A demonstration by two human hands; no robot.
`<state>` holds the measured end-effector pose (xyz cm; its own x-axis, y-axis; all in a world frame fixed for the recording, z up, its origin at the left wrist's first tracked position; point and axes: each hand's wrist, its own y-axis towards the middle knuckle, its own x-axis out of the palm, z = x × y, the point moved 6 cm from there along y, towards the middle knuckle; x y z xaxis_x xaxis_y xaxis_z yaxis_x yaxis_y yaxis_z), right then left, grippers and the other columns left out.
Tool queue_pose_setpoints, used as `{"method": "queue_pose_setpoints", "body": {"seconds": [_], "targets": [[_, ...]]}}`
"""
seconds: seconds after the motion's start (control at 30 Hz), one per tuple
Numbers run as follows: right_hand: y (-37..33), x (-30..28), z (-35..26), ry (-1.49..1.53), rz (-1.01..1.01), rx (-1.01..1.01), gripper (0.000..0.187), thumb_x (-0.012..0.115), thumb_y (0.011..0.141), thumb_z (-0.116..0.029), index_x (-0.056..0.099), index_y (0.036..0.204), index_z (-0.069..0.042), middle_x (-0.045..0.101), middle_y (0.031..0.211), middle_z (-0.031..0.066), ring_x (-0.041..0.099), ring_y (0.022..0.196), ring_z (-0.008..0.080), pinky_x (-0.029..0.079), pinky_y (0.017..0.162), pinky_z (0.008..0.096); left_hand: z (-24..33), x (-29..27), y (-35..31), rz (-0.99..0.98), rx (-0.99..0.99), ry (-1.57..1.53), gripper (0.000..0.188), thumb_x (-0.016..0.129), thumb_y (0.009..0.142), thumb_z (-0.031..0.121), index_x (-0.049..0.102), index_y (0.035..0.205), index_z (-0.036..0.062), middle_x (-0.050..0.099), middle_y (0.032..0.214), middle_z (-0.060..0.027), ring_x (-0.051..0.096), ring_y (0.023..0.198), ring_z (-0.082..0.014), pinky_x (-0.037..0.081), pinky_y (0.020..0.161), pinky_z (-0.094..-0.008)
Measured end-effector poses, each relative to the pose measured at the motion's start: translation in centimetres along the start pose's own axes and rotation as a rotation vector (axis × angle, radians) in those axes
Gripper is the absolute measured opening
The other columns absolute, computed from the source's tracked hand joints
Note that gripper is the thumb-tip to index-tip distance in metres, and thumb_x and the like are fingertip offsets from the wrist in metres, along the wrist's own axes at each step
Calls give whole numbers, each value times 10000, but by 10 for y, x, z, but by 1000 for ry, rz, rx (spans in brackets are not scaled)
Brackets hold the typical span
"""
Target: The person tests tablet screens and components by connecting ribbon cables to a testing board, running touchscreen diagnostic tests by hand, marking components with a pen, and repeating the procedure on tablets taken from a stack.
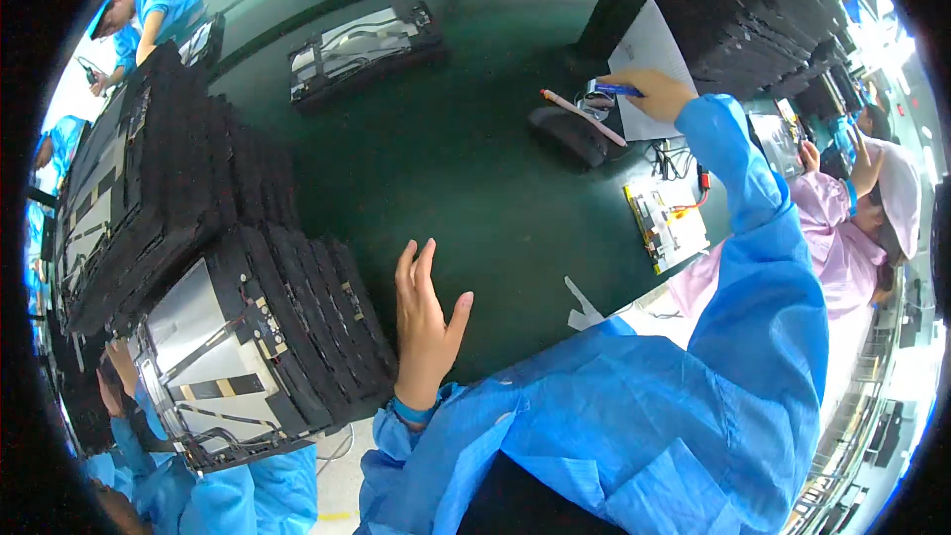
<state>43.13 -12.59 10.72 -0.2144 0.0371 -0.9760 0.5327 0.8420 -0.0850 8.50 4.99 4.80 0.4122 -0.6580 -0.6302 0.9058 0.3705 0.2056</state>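
My right hand (pixel 652 95) reaches to the far side of the bench, its fingers closed on a slim blue pen-like tool (pixel 619 89). A pale pink stick with an orange tip (pixel 586 119) lies just below it, across a dark rounded pouch-like object (pixel 567 135). Beside that hand a printed white sheet (pixel 656 52) leans by a dark post. My left hand (pixel 426 317) is open over the green bench top, fingers spread, holding nothing. It is next to a stack of black trays (pixel 327 327), whose top one carries a silver device panel (pixel 213 347) with ribbon cables.
Another tall tray stack (pixel 188 198) stands behind at the left. A single device tray (pixel 365 48) lies farther back. At right are a silver-yellow battery-like pack (pixel 666 226) with red wires and a tape strip (pixel 582 305). Black stacks (pixel 743 15) rise far right; co-workers (pixel 837 213) sit nearby.
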Motion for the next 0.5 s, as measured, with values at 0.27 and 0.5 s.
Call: {"method": "queue_pose_setpoints", "body": {"seconds": [0.27, 0.5], "targets": [[17, 13, 6, 12, 75, 108, 368, 474, 761, 107, 606, 1070, -43, 480, 1314, 78, 456, 1198, 305, 367, 1019, 368, -1, 0, 0, 9, -15, 62, 601, 588, 849, 219, 330, 1357, 27, 281, 1380, -240, 325, 1252, -402, 301, 1027, -448], [28, -7, 13, 86, -20, 216, 272, 594, 766, -62, 636, 1034, -75, 575, 1157, 149, 559, 1050, 317, 458, 887, 390, 0, 3, -1, 20, 6, 110, 600, 596, 842, 203, 336, 1353, 26, 279, 1381, -233, 326, 1256, -396, 301, 1031, -444]]}}
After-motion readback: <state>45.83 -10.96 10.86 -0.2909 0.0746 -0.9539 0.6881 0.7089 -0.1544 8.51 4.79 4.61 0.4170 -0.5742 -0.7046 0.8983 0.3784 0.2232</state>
